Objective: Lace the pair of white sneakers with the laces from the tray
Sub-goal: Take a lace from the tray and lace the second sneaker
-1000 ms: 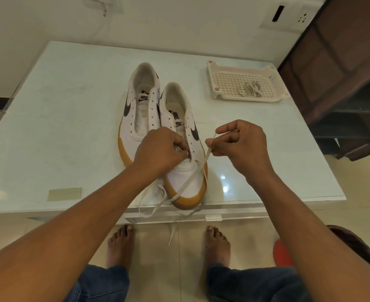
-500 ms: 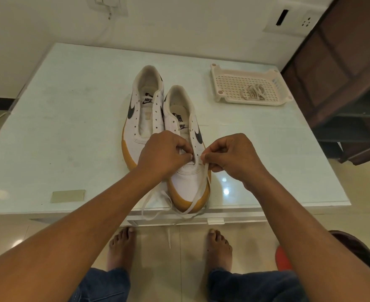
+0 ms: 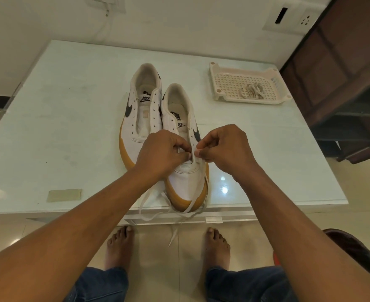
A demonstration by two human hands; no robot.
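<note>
While both hands work at the lowest eyelets, the right-hand sneaker [image 3: 188, 182] sits with its toe at the near edge of the table [image 3: 71, 127] and its heel toward the far edge.

Left hand [image 3: 164, 153]: fingers curled, pinching the lace [image 3: 193, 155] at the eyelet row on its own side.
Right hand [image 3: 223, 149]: thumb and forefinger pinching the same lace just beside the left fingertips. The hands nearly touch.

Lace: rises between the two hands. Its slack runs down over the toe cap, loops along the near edge, and one end hangs off toward the floor.

Key relation: the sneaker's long axis runs near edge to far edge, so the unfilled eyelets all lie beyond the hands, toward the heel. Judgement: lacing must climb away from the body, and each hand is equally near its own row.

Left-hand sneaker [image 3: 145, 118]: touching its partner, set a little farther back, eyelets bare.
Tray [image 3: 251, 101]: far right corner, well apart from the shoes, holding the second lace [image 3: 251, 91]. The right hand is nearer to it.

Surface: glossy white top, a tape patch [image 3: 64, 195] near the left of the near edge.
Room: pale wall with sockets [image 3: 295, 17], dark wooden furniture [image 3: 343, 73] off the right edge, tiled floor, bare feet below.
</note>
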